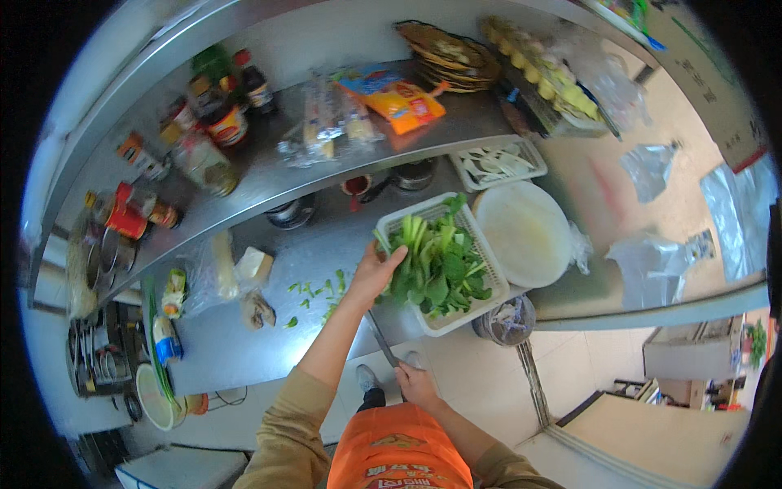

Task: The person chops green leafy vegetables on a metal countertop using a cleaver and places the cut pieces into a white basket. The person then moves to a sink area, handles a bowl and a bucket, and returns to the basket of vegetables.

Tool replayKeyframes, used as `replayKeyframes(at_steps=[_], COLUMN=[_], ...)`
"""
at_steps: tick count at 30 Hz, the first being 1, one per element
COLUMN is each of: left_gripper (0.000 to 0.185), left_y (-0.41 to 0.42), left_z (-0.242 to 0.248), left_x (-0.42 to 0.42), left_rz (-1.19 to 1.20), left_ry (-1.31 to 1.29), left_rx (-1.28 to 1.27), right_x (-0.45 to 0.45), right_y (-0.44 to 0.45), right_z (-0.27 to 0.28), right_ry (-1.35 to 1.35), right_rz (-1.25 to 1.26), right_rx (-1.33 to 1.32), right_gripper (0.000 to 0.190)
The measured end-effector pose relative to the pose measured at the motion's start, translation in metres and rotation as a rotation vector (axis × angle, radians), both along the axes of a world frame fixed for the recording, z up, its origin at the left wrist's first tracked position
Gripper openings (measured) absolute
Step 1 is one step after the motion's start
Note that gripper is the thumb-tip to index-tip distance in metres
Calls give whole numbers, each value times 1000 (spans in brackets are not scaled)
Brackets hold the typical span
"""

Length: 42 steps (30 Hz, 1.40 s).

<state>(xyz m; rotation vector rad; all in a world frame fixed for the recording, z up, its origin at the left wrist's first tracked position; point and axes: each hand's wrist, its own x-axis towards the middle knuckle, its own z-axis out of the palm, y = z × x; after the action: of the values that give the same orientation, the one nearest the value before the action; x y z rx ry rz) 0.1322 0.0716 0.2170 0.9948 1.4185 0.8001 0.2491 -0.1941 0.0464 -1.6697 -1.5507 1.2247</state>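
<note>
My left hand (375, 273) grips a bunch of leafy greens (435, 263) by the side, over a white plastic basket (432, 330). More leaves lie in the basket beneath, so where the held bunch ends is hard to tell. My right hand (418, 384), close to the orange apron (398, 449), is closed around the handle of a kitchen knife. Its blade (380, 338) points up toward the counter edge, apart from the greens. Small cut green pieces (330, 287) are scattered on the steel counter (244, 348) left of my left hand.
A round white cutting board (523, 235) and a basket of pale slices (498, 162) stand right of the greens. A bin (506, 319) is below the counter's edge. Left lie a white block (254, 265) and scallions (156, 342). Bottles (223, 122) and egg trays (544, 73) fill the shelf above.
</note>
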Motion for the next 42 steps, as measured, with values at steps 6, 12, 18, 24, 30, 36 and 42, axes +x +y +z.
replayKeyframes(at_steps=[6, 12, 18, 24, 30, 36, 42], left_gripper=[86, 81, 49, 24, 25, 22, 22], left_y=[16, 3, 18, 34, 27, 7, -41], left_z=[-96, -91, -125, -204, -176, -112, -46], left_x=[68, 113, 69, 47, 45, 0, -58], left_rz=[-750, -1025, -290, -83, -13, 21, 164], left_ry=[892, 673, 645, -25, 154, 111, -12], left_rx=[297, 121, 513, -413, -247, -212, -78], right_x=[15, 27, 40, 36, 15, 15, 30], right_y=[-7, -9, 0, 24, 48, 73, 100], right_z=[24, 12, 13, 25, 12, -12, -70], right_ry=[31, 64, -13, -315, -500, -576, -546], right_rz=[30, 68, 79, 228, 328, 405, 385], right_rx=[-15, -48, -32, -5, 166, 282, 483], right_gripper=[39, 39, 44, 56, 59, 65, 68])
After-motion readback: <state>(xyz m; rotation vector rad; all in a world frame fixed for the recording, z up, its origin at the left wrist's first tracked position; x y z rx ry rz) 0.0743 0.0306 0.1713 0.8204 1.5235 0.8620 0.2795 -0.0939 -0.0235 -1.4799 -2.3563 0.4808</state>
